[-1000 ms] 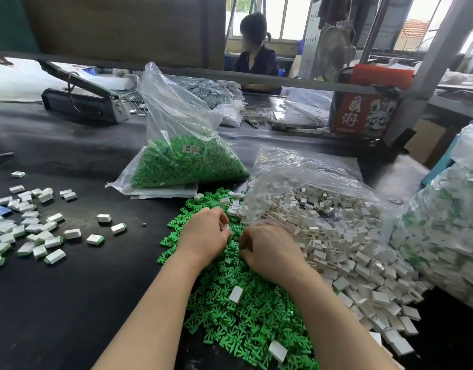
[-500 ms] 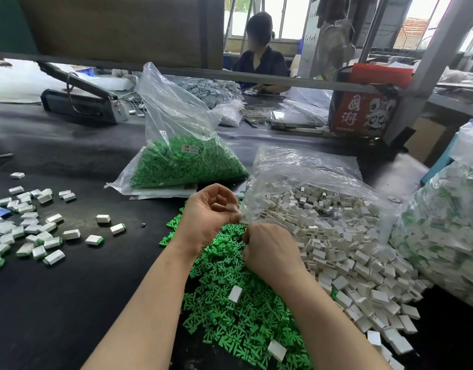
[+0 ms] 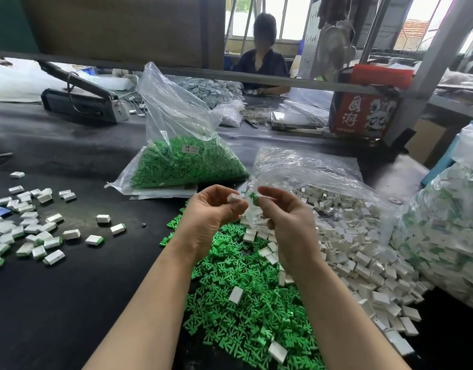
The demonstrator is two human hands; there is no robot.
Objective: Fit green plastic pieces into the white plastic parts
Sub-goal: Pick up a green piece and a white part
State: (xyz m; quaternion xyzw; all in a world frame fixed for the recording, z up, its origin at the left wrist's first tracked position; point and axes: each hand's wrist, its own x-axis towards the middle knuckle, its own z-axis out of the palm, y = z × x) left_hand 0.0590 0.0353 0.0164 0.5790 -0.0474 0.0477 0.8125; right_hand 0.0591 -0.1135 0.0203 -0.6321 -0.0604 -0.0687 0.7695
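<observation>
I'm at a long black workbench (image 3: 69, 303) in a workshop, with windows at the far end and another person seated across from me at twelve o'clock. A clear bag of green pieces (image 3: 187, 164) stands open at about eleven o'clock, and a second bag (image 3: 310, 172) spills white housings across the bench from one to four o'clock. Directly below my hands lies the loose heap of green pieces (image 3: 246, 311), and at nine o'clock sits a scatter of finished parts (image 3: 29, 231), white with a green edge showing. My left hand (image 3: 211, 220) is raised over the heap, fingers curled, pinching one white part (image 3: 234, 197) between thumb and fingertips. My right hand (image 3: 286, 225) is level with it, just beside it at three o'clock, pinching a single green piece (image 3: 254, 198) at its fingertips, the two items near each other but not yet touching. I judge both to be light, stiff moulded plastic, smooth enough to slip if squeezed at an angle, so I hold the white part by its flat sides and leave its open end facing the other hand. The green piece I take by its broad end, so the narrow prongs stay free to enter. The fit will probably want straight alignment and a firm push; the thin prongs could bend or jam if I go in crooked.
</observation>
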